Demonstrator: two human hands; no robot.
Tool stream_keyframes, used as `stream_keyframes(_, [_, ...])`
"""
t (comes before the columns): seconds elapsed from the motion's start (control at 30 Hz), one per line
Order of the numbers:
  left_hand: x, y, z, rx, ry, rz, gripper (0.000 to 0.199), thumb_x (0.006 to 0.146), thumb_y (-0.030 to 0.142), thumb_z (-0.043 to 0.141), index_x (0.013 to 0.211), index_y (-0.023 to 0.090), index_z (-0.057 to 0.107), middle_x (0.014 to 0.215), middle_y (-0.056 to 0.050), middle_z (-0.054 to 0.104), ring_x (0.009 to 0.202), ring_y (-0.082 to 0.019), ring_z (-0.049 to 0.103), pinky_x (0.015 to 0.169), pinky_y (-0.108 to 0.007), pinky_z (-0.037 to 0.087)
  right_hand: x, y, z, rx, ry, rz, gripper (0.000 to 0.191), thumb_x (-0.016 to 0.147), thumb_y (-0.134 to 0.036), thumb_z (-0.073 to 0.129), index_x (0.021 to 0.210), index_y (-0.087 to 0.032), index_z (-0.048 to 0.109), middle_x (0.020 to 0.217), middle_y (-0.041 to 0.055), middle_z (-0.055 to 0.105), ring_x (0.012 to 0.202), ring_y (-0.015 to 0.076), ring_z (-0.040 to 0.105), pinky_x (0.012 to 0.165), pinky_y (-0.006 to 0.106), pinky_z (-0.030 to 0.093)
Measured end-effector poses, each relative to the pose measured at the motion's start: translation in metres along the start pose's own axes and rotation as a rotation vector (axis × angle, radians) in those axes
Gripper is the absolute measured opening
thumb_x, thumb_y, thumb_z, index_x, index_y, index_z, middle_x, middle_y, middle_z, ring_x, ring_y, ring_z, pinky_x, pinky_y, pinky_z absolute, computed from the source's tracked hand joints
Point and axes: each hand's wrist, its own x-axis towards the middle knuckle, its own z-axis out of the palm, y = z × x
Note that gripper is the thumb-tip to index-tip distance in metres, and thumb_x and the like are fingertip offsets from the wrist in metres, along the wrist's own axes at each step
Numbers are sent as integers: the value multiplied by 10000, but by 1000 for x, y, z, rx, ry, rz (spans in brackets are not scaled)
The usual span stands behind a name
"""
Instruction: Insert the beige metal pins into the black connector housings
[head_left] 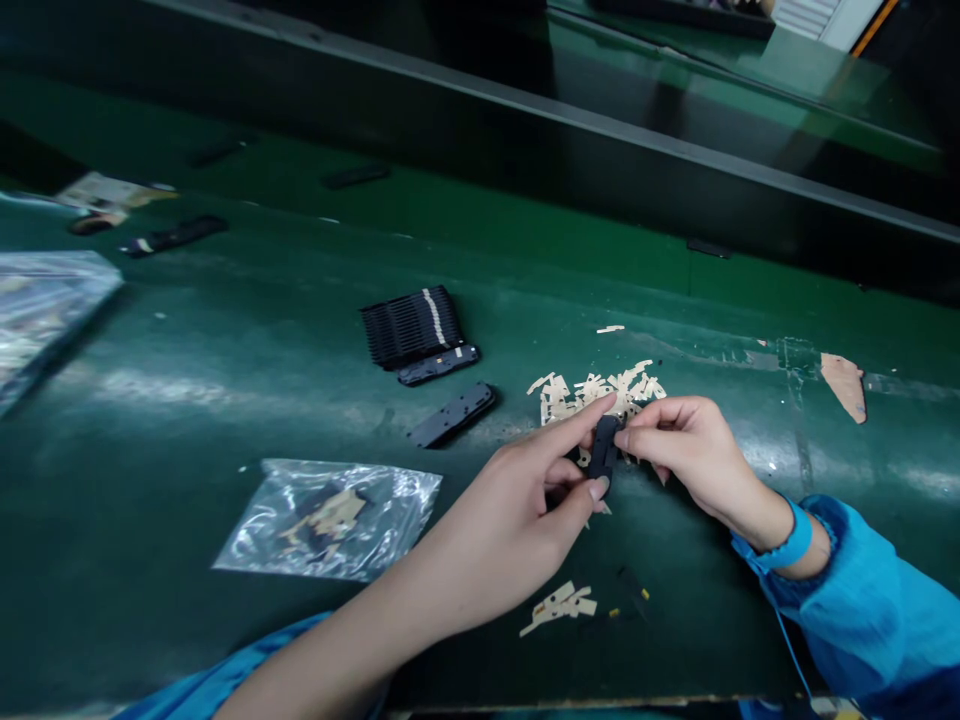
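My left hand [536, 490] grips a narrow black plastic part [603, 450] between thumb and fingers, its index finger stretched along the top. From the right, my right hand [686, 445] pinches at the part's upper edge; whatever sits between those fingertips is too small to make out. Just behind both hands spreads a pile of small cream-coloured cut pieces [559, 395]. A similar black part [454, 415] lies alone left of the pile. Beyond it, several more stand packed in a row [412, 325], with one flat part [439, 365] in front.
A clear plastic bag [330, 520] with cream and dark pieces lies left of my forearm. Another bag [52, 310] is at the far left. Loose cream pieces [559, 607] lie near the front edge. A brown scrap [844, 387] is at right. A dark raised ledge [480, 120] crosses behind.
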Motion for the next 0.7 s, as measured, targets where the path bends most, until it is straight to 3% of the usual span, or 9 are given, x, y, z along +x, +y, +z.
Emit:
stream_keyframes(0.3, [-2,2,0,-96,3,8,717,927,267,620,1622,247,444,790,17,740,726,-177,760,650,-237,551,2,-2,-4,6,-53,46,189,653,-337,851,614,-177,757,555,-19,632,440,68,452,406,211,315])
stream_keyframes(0.7, [-3,-1,1,13,5,25,714,962,303,581,1644,215,389,744,9,760,720,-196,740,584,-238,493,2,-5,-4,23,-73,75,204,610,-335,888,615,-169,769,534,-34,605,431,65,442,395,200,337])
